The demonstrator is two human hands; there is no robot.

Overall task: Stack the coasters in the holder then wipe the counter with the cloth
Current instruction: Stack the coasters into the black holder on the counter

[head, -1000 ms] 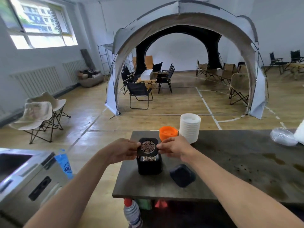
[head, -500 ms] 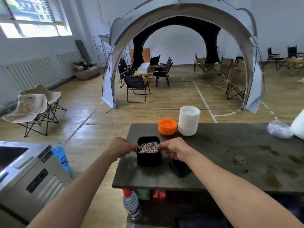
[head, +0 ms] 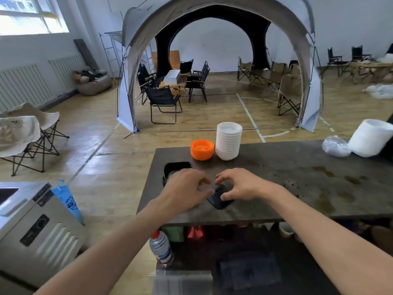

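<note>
The black coaster holder (head: 177, 166) stands on the dark counter (head: 297, 192) near its left end, with coasters inside it. My left hand (head: 184, 190) covers most of it. A flat black lid-like piece (head: 221, 199) lies just right of the holder. My right hand (head: 240, 185) curls over this piece, thumb and fingertips at its edges. My left hand's fingers are spread and blurred, reaching toward the same piece from the left. I see no cloth.
An orange bowl (head: 202, 150) and a stack of white bowls (head: 228, 141) stand behind the holder. A crumpled clear bag (head: 336, 146) and a white roll (head: 371, 137) sit at the far right. A bottle (head: 161, 248) stands under the counter. A steel appliance (head: 32, 220) is at the left.
Both hands lowered a coaster into the holder and let go of it. They then shifted right and toward me, onto the flat black piece. My head tipped down.
</note>
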